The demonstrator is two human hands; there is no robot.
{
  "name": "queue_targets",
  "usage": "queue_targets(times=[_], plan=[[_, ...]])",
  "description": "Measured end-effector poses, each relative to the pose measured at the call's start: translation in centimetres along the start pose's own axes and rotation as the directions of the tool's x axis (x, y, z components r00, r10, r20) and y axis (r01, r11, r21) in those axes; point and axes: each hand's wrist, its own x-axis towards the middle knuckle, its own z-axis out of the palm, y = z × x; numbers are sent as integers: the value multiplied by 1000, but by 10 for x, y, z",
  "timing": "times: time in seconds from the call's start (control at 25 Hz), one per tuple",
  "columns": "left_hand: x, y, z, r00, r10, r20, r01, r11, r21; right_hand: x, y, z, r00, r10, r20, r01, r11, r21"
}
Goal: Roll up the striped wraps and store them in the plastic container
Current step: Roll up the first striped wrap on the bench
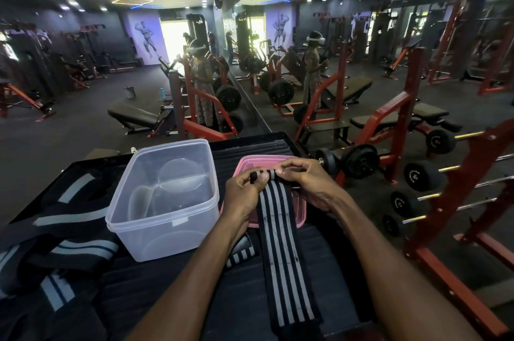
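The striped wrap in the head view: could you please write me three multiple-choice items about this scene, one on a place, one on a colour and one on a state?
1. Where does the clear plastic container stand relative to the pink lid?
A. To its left
B. To its right
C. On top of it

2. What colours are the striped wrap being handled?
A. Red and white
B. Black with grey stripes
C. Plain blue

3. What state is that wrap in?
A. Fully rolled, inside the container
B. Lying untouched on the floor
C. Its far end just being rolled, the rest still flat

Answers:
1. A, the container sits left of the lid on the dark surface.
2. B, grey stripes run lengthwise on black.
3. C, the left hand and right hand pinch a small roll at the far end, the rest trailing towards the camera.
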Motion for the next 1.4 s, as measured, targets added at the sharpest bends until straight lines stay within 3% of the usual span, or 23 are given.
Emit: queue_targets(times=[0.08,0.28,0.48,0.72,0.84,1.0,1.2,1.4], plan=[[1,0,0,1000,9,-12,-9,1000,6,1,2,1,1000,21,3,-21,999,-41],[2,3,2,998,-70,1,70,995,-66,0,-2,-1,996,-89,-9,88,993,-76],[-1,4,-1,999,-31,-18,31,999,-15,0,0,2,999,43,9,-43,999,-16],[-3,5,3,998,-56,18,57,992,-116,-1,-4,1,1000,-14,-15,14,1000,8],[-2,5,2,1000,-8,-5,7,994,-108,-4,-7,4,1000,11,18,-12,997,73],[-2,6,2,1000,30,8,-29,992,-119,-6,-8,5,999,11,38,-12,999,37],[-6,9,6,995,-73,63,86,967,-240,-8,-12,2,997,-72,24,71,997,17],[-7,9,4,999,-34,10,35,985,-170,-6,-11,4,998,27,50,-29,999,36]])
